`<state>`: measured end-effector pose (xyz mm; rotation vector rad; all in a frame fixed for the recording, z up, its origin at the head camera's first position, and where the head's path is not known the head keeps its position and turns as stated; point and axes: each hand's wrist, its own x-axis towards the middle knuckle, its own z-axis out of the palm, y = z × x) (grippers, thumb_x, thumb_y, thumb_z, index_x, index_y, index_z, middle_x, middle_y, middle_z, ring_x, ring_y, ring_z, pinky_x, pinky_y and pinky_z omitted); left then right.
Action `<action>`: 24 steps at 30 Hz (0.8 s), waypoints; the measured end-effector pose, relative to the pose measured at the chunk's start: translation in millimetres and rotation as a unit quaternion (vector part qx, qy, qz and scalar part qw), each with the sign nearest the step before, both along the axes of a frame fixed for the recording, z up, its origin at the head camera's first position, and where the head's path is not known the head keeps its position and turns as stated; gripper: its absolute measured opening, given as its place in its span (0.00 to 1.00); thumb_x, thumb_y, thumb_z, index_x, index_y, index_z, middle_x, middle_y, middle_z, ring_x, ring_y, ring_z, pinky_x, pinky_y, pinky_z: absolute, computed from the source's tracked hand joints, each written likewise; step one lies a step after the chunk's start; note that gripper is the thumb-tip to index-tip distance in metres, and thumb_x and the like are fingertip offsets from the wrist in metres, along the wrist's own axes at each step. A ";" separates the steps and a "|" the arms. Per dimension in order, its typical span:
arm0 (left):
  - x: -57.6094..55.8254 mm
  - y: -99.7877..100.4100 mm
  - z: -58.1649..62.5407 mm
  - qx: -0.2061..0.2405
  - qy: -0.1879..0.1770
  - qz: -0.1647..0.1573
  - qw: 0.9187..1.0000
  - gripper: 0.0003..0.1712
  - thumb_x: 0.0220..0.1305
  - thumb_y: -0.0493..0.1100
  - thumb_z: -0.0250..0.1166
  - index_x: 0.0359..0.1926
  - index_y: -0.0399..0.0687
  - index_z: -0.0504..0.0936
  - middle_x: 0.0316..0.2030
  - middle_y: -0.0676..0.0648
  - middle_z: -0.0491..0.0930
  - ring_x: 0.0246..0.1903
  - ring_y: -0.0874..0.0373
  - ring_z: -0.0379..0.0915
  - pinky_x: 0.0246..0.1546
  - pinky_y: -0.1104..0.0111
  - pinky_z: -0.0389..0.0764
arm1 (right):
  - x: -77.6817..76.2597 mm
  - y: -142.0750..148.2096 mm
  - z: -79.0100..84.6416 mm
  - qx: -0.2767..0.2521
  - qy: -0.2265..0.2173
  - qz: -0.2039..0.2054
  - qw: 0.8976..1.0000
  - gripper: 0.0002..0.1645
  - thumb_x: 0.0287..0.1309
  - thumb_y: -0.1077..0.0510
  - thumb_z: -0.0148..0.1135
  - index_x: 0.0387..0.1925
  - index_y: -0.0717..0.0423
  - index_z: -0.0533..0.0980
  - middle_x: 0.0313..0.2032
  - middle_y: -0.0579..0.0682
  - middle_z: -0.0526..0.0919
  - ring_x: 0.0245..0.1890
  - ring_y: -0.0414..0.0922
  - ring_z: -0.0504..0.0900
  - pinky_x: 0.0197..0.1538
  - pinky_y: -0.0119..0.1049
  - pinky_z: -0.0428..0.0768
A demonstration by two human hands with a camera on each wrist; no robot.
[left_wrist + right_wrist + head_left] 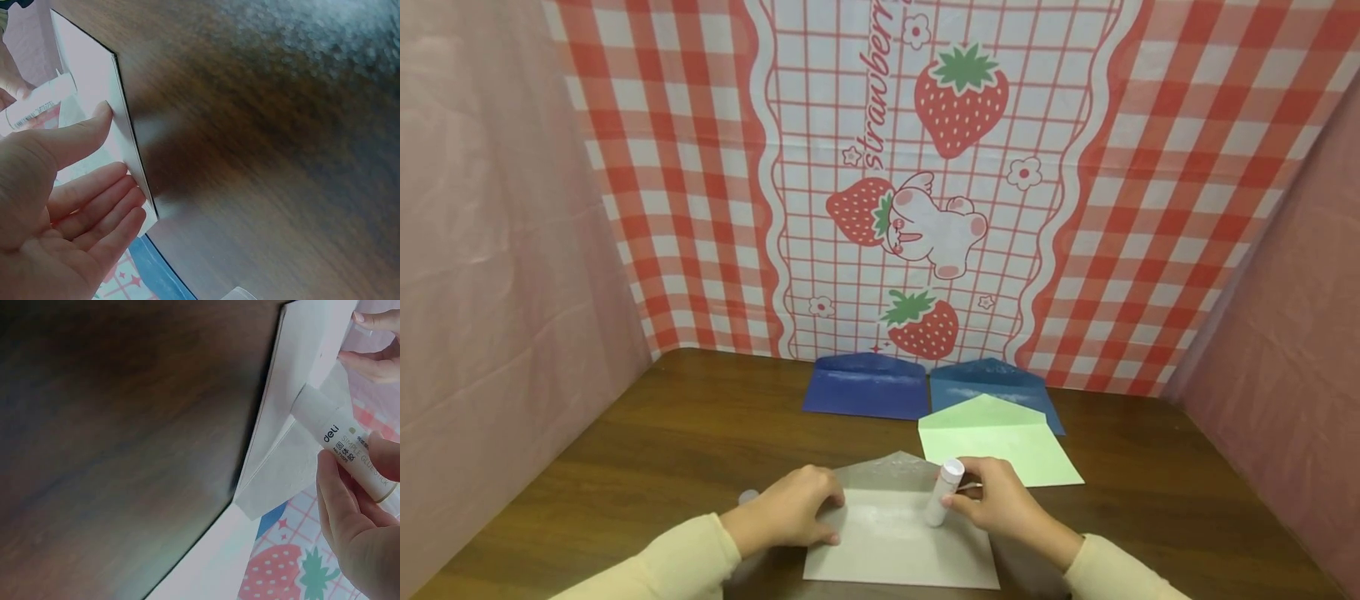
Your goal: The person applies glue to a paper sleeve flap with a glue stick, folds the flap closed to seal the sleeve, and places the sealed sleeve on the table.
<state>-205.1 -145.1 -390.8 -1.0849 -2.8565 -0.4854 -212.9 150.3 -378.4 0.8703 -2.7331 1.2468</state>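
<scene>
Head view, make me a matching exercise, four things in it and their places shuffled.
1. Glue stick
2. Left hand
3. Green envelope
4. Indigo envelope

A. At the back edge of the table
B. Held by the right hand
C. Partly covering the teal envelope
D. At the left end of the white envelope

Pairs: 1-B, 2-D, 3-C, 4-A

There is a white glue stick (936,505), a pale grey envelope (895,550), a light green envelope (1007,450), a purply-blue envelope (867,397), a greeny-blue envelope (958,388), a brown table (662,433) and a red-and-white checked cloth (700,167) with red strawberries (961,108).
</scene>
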 end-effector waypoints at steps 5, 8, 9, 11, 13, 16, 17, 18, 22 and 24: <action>-0.3 -0.1 0.6 0.000 0.000 0.001 1.000 0.19 0.41 0.46 0.78 0.35 0.42 0.85 0.34 0.49 0.85 0.36 0.60 0.81 0.40 0.71 0.82 | -0.5 6.7 1.3 0.006 0.004 -0.006 1.000 0.13 0.50 0.64 0.70 0.38 0.65 0.80 0.36 0.56 0.85 0.37 0.41 0.84 0.40 0.29 0.85; 0.2 0.1 0.8 0.001 -0.003 0.000 1.000 0.19 0.42 0.46 0.78 0.36 0.42 0.85 0.34 0.49 0.85 0.37 0.60 0.81 0.40 0.71 0.82 | -1.1 10.4 1.0 0.010 0.006 -0.012 1.000 0.12 0.50 0.65 0.69 0.38 0.64 0.80 0.36 0.55 0.85 0.37 0.39 0.83 0.40 0.28 0.85; 0.3 0.2 0.9 0.001 -0.004 0.000 1.000 0.19 0.42 0.46 0.78 0.36 0.42 0.85 0.34 0.49 0.85 0.37 0.60 0.81 0.40 0.71 0.82 | -1.3 11.5 0.9 0.011 0.005 -0.014 1.000 0.12 0.50 0.65 0.69 0.38 0.63 0.80 0.36 0.55 0.85 0.37 0.38 0.83 0.40 0.28 0.84; 0.6 0.4 1.0 0.001 -0.003 -0.001 1.000 0.19 0.42 0.46 0.78 0.36 0.42 0.85 0.34 0.49 0.85 0.37 0.60 0.81 0.40 0.71 0.82 | -1.8 13.5 0.6 0.011 0.003 -0.017 1.000 0.11 0.50 0.65 0.69 0.38 0.63 0.80 0.36 0.55 0.85 0.37 0.38 0.83 0.40 0.27 0.84; 0.8 0.5 1.2 0.000 -0.001 -0.001 1.000 0.19 0.42 0.46 0.78 0.35 0.42 0.85 0.34 0.49 0.85 0.36 0.60 0.81 0.40 0.71 0.82 | -2.2 15.3 0.8 0.012 0.002 -0.017 1.000 0.11 0.50 0.65 0.69 0.37 0.62 0.80 0.36 0.54 0.85 0.37 0.37 0.83 0.40 0.28 0.84; 0.7 0.5 1.6 -0.001 0.001 0.001 1.000 0.19 0.41 0.46 0.78 0.35 0.42 0.85 0.34 0.49 0.85 0.36 0.60 0.81 0.40 0.71 0.82 | -2.6 16.7 2.5 0.019 0.008 -0.014 1.000 0.11 0.50 0.65 0.69 0.37 0.62 0.80 0.36 0.53 0.86 0.36 0.38 0.83 0.39 0.27 0.84; 0.7 0.5 1.7 -0.002 0.000 0.002 1.000 0.19 0.41 0.46 0.78 0.35 0.42 0.85 0.34 0.49 0.85 0.36 0.60 0.81 0.40 0.71 0.82 | -2.7 16.9 3.4 0.025 0.012 -0.013 1.000 0.10 0.50 0.65 0.69 0.37 0.61 0.80 0.35 0.52 0.86 0.36 0.38 0.83 0.38 0.27 0.84; 0.8 0.5 1.9 -0.002 -0.001 0.002 1.000 0.19 0.41 0.46 0.78 0.35 0.42 0.85 0.34 0.49 0.85 0.36 0.60 0.81 0.40 0.71 0.82 | -2.8 16.9 4.4 0.031 0.018 -0.012 0.999 0.10 0.50 0.65 0.69 0.37 0.61 0.80 0.35 0.52 0.86 0.36 0.38 0.83 0.38 0.27 0.84; 1.1 0.8 2.7 -0.002 -0.004 0.001 1.000 0.19 0.42 0.46 0.78 0.35 0.41 0.85 0.34 0.48 0.85 0.36 0.59 0.81 0.40 0.72 0.82 | -3.6 14.2 9.5 0.056 0.040 -0.007 0.998 0.10 0.50 0.65 0.69 0.36 0.60 0.80 0.34 0.49 0.86 0.35 0.39 0.84 0.36 0.26 0.83; 1.3 1.0 3.2 -0.003 -0.004 0.000 1.000 0.19 0.42 0.46 0.78 0.35 0.41 0.86 0.34 0.48 0.86 0.36 0.59 0.81 0.40 0.72 0.82 | -4.2 10.5 11.9 0.057 0.043 -0.002 0.997 0.09 0.50 0.65 0.69 0.36 0.60 0.80 0.34 0.49 0.86 0.35 0.39 0.84 0.36 0.25 0.83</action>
